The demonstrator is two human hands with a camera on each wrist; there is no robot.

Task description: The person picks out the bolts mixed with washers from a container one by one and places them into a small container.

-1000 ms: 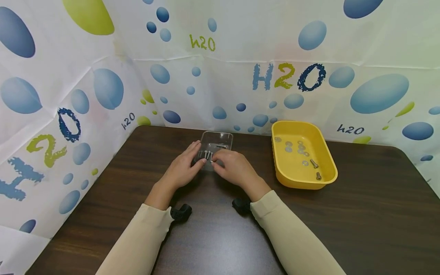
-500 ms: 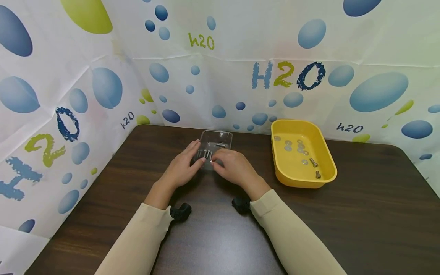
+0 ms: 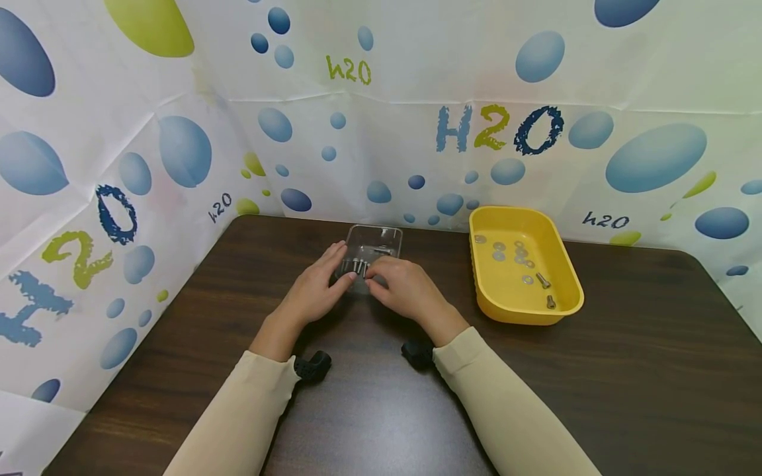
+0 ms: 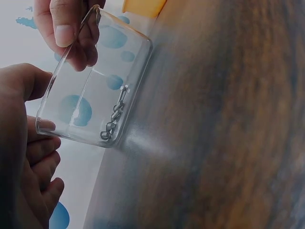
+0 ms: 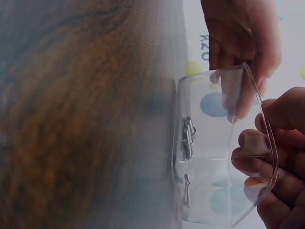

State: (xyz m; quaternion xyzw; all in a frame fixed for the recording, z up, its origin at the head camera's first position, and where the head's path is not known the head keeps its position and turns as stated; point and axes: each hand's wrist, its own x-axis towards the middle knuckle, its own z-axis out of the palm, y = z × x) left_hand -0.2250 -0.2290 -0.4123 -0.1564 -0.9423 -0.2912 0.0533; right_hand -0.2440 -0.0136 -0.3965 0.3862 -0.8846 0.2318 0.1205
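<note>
A small clear plastic box (image 3: pixel 372 238) stands on the table with several small metal bolts (image 4: pixel 114 114) lying on its bottom. My left hand (image 3: pixel 315 284) holds the box's left side, thumb toward the near rim and fingers along the outside. On the right, my right hand (image 3: pixel 411 289) grips the near right part of the box, its curled fingers reaching over the rim, seen through the clear wall in the right wrist view. Whether a bolt is between the right fingertips is hidden.
A yellow tray (image 3: pixel 571 281) with several flat washers (image 3: pixel 499 256) and two bolts (image 3: pixel 543 281) stands to the right of the box. Around everything spreads the dark wooden table (image 3: pixel 381 410). A white printed cloth (image 3: pixel 405 79) rises behind the table and at its left.
The head view has shifted slightly. Both hands, the box and the yellow tray keep nearly the same places.
</note>
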